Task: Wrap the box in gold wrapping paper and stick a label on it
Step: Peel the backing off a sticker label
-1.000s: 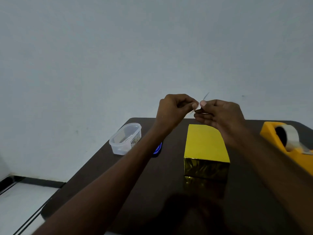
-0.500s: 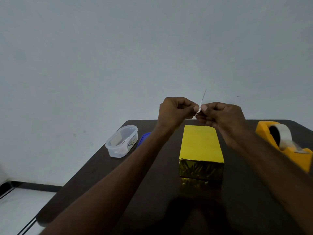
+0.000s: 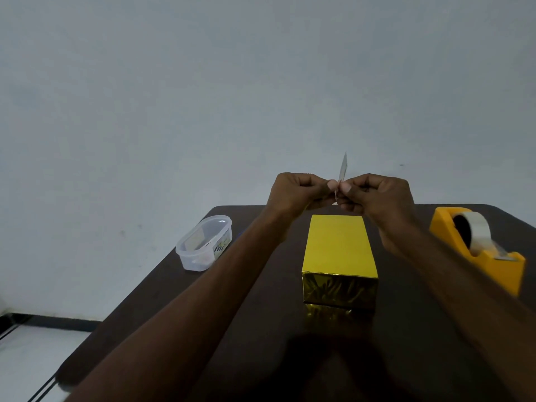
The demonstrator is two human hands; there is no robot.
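While your left hand (image 3: 298, 191) and right hand (image 3: 377, 198) both pinch the small label (image 3: 343, 169) edge-on above the far end of the wrapped box (image 3: 339, 246), peel its backing slowly, I'd say, so it doesn't curl. Then lower it flat onto the gold top. Leave the tape dispenser (image 3: 478, 245) at three o'clock and the tub (image 3: 204, 242) at nine alone.

A clear tub (image 3: 204, 243) is seen near the left edge of a dark table (image 3: 174, 291); a yellow tape dispenser (image 3: 478, 248) is placed at its right.
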